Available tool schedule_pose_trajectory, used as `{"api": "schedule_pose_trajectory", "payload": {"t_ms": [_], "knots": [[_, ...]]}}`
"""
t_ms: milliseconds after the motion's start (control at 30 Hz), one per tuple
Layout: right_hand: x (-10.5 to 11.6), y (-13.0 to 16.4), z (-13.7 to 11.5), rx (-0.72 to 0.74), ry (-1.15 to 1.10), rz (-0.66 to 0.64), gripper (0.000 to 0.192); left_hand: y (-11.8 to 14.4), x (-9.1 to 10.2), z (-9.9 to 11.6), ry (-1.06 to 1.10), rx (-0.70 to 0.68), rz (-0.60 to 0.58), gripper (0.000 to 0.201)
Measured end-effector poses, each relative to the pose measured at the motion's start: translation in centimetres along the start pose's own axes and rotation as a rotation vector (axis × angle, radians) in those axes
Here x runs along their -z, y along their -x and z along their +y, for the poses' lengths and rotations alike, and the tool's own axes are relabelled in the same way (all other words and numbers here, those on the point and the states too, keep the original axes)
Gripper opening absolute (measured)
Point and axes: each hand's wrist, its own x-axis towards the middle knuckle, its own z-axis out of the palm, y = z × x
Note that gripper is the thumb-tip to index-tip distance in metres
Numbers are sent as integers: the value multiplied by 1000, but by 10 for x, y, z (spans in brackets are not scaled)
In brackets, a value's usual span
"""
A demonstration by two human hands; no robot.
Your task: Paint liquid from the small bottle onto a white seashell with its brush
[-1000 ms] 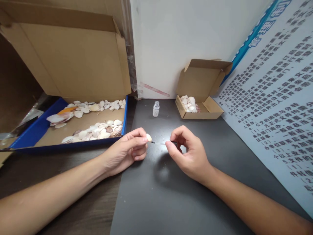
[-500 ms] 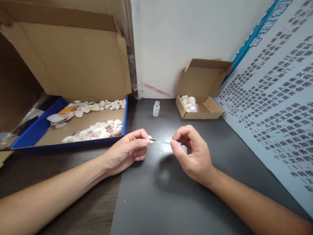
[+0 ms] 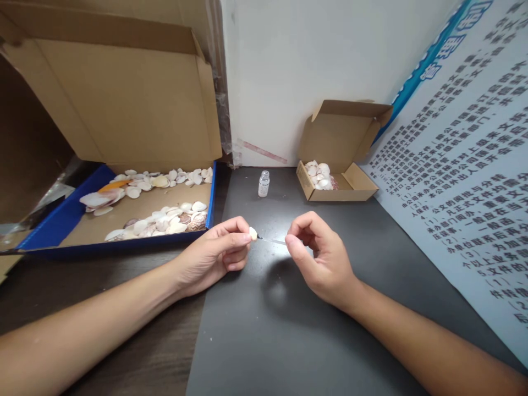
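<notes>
My left hand (image 3: pixel 214 254) pinches a small pale seashell (image 3: pixel 253 234) between thumb and forefinger, just above the dark mat (image 3: pixel 289 330). My right hand (image 3: pixel 319 258) holds a thin clear-handled brush (image 3: pixel 272 240) whose dark tip touches the shell. A small open glass bottle (image 3: pixel 263 183) stands on the mat behind the hands. Both forearms rest low over the table.
A blue-edged cardboard tray (image 3: pixel 61 220) with several shells lies at the left, its big lid (image 3: pixel 115 93) raised. A small open carton (image 3: pixel 342 187) of shells sits at the back right. A printed poster (image 3: pixel 462 165) leans along the right. A white wall closes the back.
My right hand has shifted slightly, moving the brush tip back and forth against the shell. My left hand has stayed in place with the shell.
</notes>
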Motion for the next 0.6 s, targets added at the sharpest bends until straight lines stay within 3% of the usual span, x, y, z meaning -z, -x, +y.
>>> {"api": "schedule_pose_trajectory", "payload": {"t_ms": [200, 433, 600], "knots": [[-1, -3, 2, -101, 76, -12, 17, 0, 0, 1, -18, 7, -6, 13], [-1, -1, 1, -13, 0, 12, 12, 1, -1, 3, -8, 34, 3, 12], [-2, -2, 2, -86, 83, 5, 16, 1, -1, 3, -23, 34, -3, 14]]}}
